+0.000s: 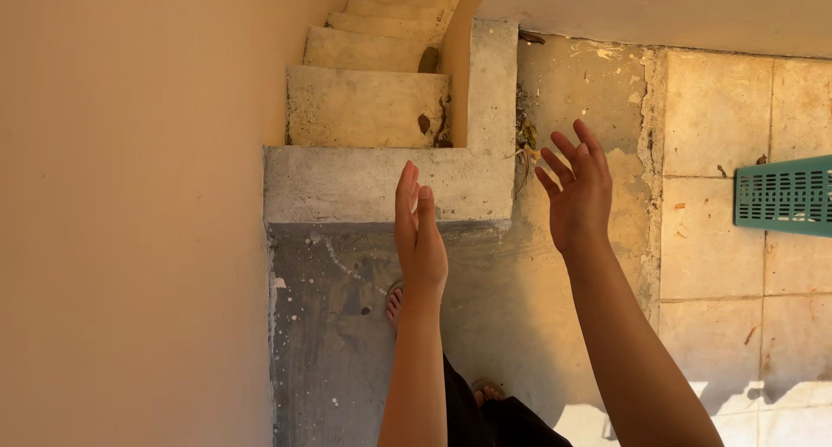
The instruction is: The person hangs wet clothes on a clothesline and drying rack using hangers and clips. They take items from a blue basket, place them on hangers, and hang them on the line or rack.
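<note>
Counting what's here: one rough grey concrete staircase (373, 109) with about five steps visible, one teal slotted plastic crate (784, 194), one clump of dry twigs and leaves (524, 144) tucked in the corner by the stairs, and two bare hands. The left hand (419, 230) is flat and edge-on to the camera, fingers straight and pressed together, holding nothing. The right hand (576, 191) is spread wide, fingers fanned out, also gripping nothing. Both hover in the air above the bottom step and the stained grey concrete floor (347, 343), right hand nearest the twig clump. The crate is cut off by the right edge, well apart from the hands. Toes of sandalled feet (394, 301) peek out behind the left forearm, mostly hidden. Top steps run out of frame.
</note>
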